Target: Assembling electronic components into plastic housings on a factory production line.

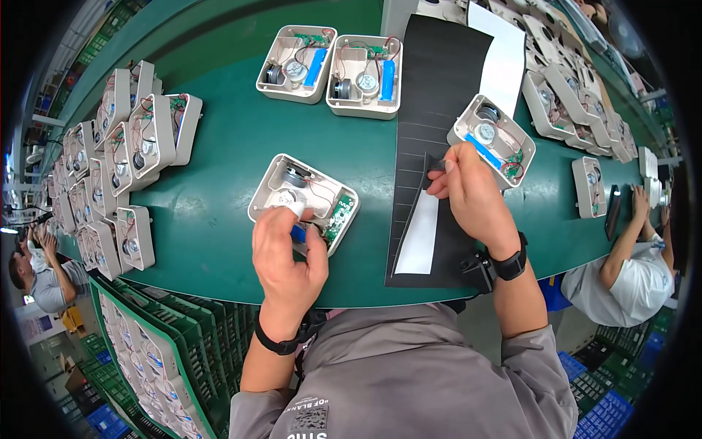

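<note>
Green belt (219, 219) scene: left hand (287, 252) fingers clamped on an open white casing (303, 199), right hand (472, 190) fingertips pinched on a black foam strip (433, 165), seemingly mid-peel, next needing careful placement inside the casing.

surface: green belt table (219, 241), centre | 7 o'clock: green crates (190, 344) below table edge | 4 o'clock: blue crates (607, 410) on floor | light: bright, even

Two open white cases (329, 64) lie at twelve o'clock, stacked cases (121, 161) at nine, green crates (168, 351) at seven, a seated co-worker (629, 271) at four.
</note>
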`<act>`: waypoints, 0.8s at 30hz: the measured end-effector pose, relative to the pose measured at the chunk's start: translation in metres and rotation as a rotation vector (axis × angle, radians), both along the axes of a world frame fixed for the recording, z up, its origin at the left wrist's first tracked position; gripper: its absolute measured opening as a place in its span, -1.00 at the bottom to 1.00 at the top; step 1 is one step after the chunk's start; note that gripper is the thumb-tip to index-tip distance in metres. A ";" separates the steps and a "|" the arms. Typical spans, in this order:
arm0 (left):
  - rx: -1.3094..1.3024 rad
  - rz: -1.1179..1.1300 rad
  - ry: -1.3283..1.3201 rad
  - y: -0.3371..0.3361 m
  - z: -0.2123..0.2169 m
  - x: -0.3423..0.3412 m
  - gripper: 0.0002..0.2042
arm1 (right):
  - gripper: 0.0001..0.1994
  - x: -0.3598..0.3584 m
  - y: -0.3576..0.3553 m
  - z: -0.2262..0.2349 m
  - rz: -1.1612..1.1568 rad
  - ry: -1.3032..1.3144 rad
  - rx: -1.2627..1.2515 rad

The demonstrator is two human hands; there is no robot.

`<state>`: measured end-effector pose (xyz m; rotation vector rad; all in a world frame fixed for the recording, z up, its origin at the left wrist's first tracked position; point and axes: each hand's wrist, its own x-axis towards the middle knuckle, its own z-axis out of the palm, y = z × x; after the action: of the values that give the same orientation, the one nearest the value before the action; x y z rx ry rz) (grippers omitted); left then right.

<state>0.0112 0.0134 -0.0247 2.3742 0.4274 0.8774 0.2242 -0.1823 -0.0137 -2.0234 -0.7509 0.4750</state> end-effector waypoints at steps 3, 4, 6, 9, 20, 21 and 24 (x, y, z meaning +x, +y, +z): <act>0.096 0.034 -0.068 -0.007 0.002 0.003 -0.62 | -0.89 0.002 0.007 0.003 -0.116 0.067 -0.023; 0.094 0.033 -0.071 -0.007 0.001 0.005 -0.62 | -0.88 0.005 0.007 0.003 -0.129 0.056 -0.018; 0.124 -0.001 -0.032 -0.005 -0.001 0.009 -0.65 | -0.88 0.005 0.006 0.002 -0.162 0.035 -0.008; 0.128 -0.015 0.002 0.000 0.001 0.005 -0.68 | -0.88 -0.002 0.002 -0.005 -0.148 0.098 0.062; -0.027 -0.175 0.121 -0.008 0.020 0.004 -0.70 | -0.92 0.003 -0.020 0.008 0.055 0.327 0.206; -0.023 -0.221 0.137 -0.009 0.021 0.004 -0.69 | -0.92 0.003 -0.018 0.011 0.021 0.345 0.205; -0.019 -0.305 0.174 -0.010 0.024 0.002 -0.68 | -0.94 -0.006 -0.014 0.020 0.019 0.286 0.145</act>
<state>0.0136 0.0038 -0.0008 2.4222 0.1324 0.5293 0.2178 -0.1958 0.0065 -1.7673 -0.6101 0.6844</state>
